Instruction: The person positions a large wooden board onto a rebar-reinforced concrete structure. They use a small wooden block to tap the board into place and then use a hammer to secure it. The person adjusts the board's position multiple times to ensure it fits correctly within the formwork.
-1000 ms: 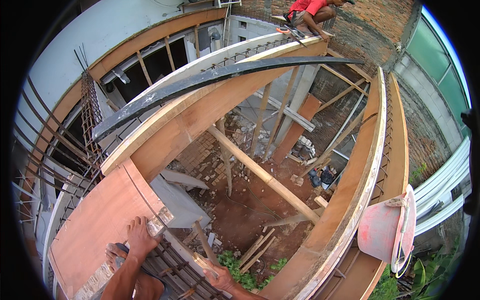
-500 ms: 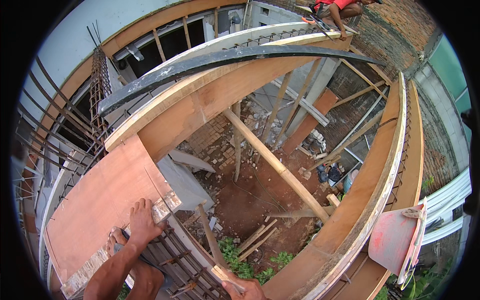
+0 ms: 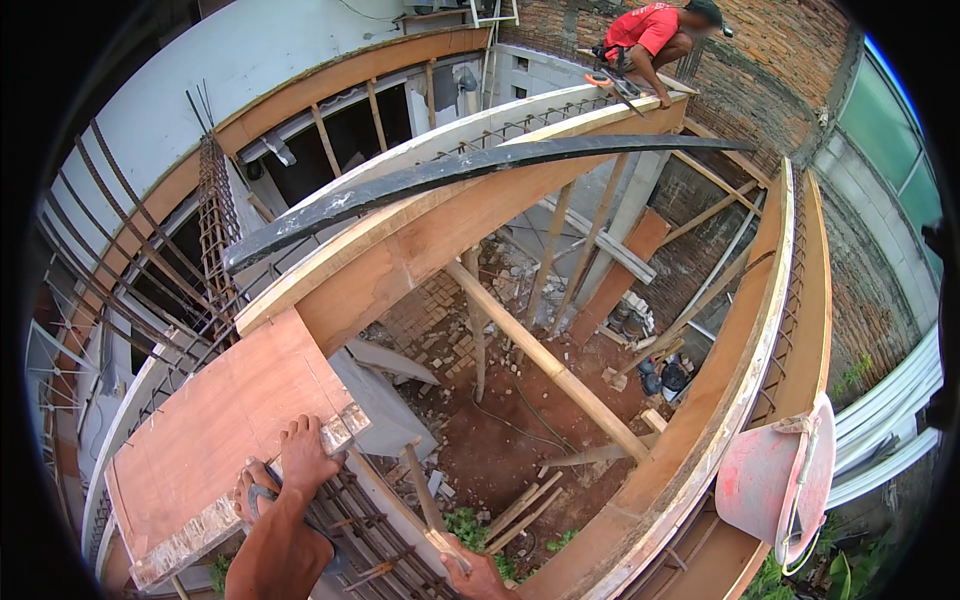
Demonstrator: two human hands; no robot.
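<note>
Plywood board (image 3: 215,425) lies flat just up-left of the left hand (image 3: 305,455), which presses open on its near edge, long axis running lower-left to upper-right; the right hand (image 3: 470,572), farther off, grips a wooden stick (image 3: 425,490).

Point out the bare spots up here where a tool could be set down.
The plywood sheet is bare from the left hand up to its far edge by the rebar column. The rebar cage below the hand is crowded bars, the right hand at its end. Beyond lies open drop.
</note>
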